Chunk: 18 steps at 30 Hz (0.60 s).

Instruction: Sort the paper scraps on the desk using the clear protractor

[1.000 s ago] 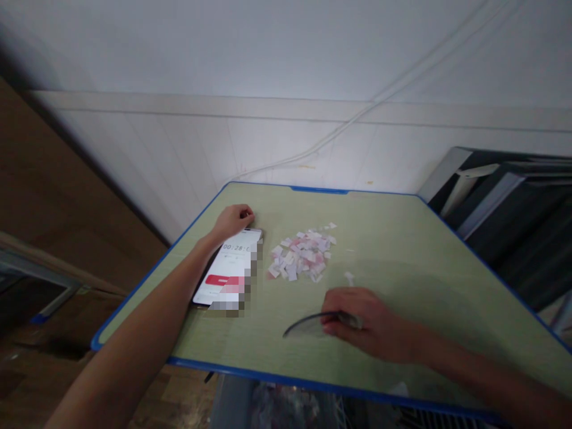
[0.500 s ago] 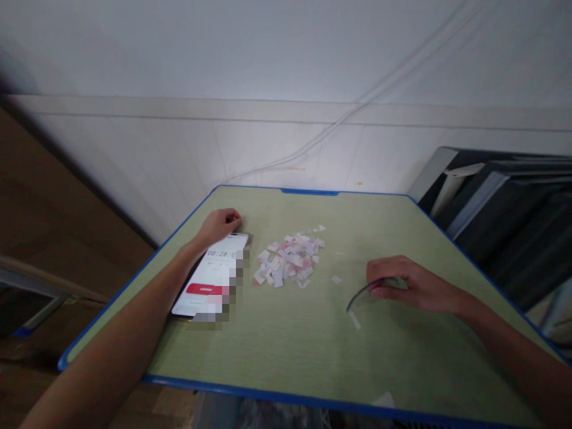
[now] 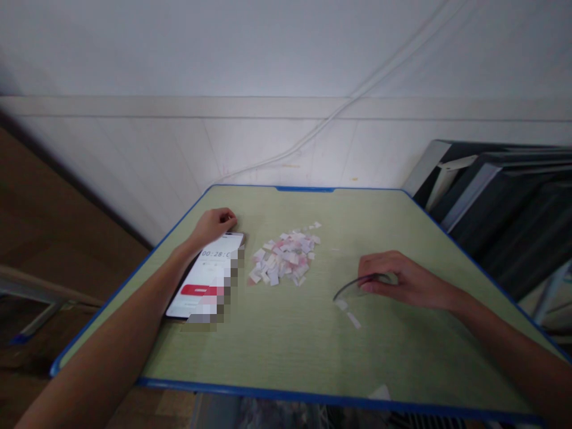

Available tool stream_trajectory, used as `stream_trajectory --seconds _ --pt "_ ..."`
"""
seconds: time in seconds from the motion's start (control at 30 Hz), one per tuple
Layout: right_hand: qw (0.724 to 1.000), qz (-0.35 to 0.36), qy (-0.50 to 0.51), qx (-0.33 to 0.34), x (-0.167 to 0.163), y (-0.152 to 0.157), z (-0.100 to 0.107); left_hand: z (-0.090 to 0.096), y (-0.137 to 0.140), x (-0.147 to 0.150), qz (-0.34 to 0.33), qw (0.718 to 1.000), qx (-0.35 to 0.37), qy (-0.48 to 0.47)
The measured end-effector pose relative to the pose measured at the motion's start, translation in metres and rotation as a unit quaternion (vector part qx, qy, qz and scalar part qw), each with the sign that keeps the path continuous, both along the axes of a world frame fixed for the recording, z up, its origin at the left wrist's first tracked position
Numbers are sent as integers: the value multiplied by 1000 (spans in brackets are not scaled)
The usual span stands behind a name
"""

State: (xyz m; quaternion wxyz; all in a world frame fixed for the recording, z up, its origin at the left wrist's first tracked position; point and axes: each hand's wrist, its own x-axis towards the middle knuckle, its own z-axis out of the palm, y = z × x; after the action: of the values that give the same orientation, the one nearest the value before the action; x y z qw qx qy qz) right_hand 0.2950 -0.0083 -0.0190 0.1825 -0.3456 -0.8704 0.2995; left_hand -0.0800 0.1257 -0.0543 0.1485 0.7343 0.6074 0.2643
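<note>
My right hand (image 3: 386,274) pinches thin, dark, curved tweezers (image 3: 353,285) over the right half of the table. Their tip points left and down, at a small paper scrap (image 3: 342,304); whether it grips the scrap I cannot tell. Just nearer to me lies a narrow pale paper strip (image 3: 354,320). In the middle of the table is a loose heap of white and pinkish paper scraps (image 3: 286,259). My left hand (image 3: 217,223) rests beyond the phone (image 3: 205,271), its fingers curled around nothing visible. The phone shows a running-time display and a red button, partly blurred out.
The green tabletop (image 3: 277,351) has a blue edge and stands against a white wall (image 3: 170,149). Another paper piece (image 3: 381,392) lies at the front edge. Dark flat panels (image 3: 500,208) lean at the right. A brown board (image 3: 58,196) stands at the left.
My right hand has moved slightly left with the tweezers. A loose scrap that lay beyond the tip is now at the tip, closer to the strip. My left hand stays put.
</note>
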Motion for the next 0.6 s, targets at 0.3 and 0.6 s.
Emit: stream_trajectory --seconds 0.3,0.6 --pt "994 22 -65 -87 -4 -7 -1 -1 2 0 1 1000 -8 9" --pt "972 129 -79 -182 -2 -20 1 4 -2 3 11 1000 -8 19"
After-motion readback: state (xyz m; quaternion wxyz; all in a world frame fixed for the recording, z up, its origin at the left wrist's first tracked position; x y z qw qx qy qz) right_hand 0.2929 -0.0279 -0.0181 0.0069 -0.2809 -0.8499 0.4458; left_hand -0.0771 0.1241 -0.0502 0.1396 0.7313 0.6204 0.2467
